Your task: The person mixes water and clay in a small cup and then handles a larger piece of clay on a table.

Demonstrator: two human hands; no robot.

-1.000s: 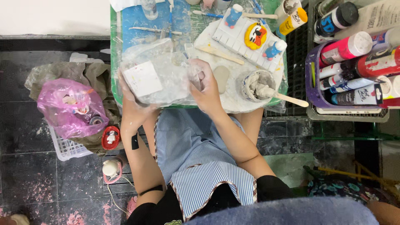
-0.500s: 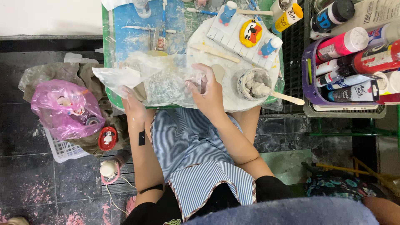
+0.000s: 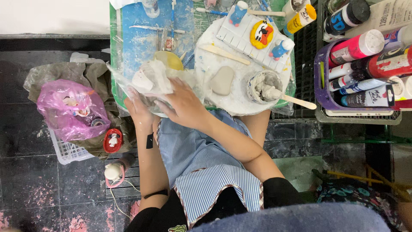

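A clear plastic bag (image 3: 150, 83) with pale clay inside lies at the near edge of the green mat (image 3: 113, 60). My left hand (image 3: 138, 109) holds the bag's lower left side. My right hand (image 3: 184, 105) presses on the bag from the right, fingers spread over it. To the right, a flat grey clay slab (image 3: 222, 80) rests on a round white board (image 3: 240, 101). A small cup of grey paste (image 3: 262, 87) with a wooden stick (image 3: 298, 102) stands on the same board.
Painted clay figures (image 3: 262, 34) sit on a white ridged tray at the back. A purple basket (image 3: 319, 81) of paint bottles stands at the right. A pink plastic bag (image 3: 71, 109) lies in a white crate on the dark floor at the left.
My right hand has moved left from the white board onto the plastic bag. The bag has been bunched up and shifted toward the mat's near left edge.
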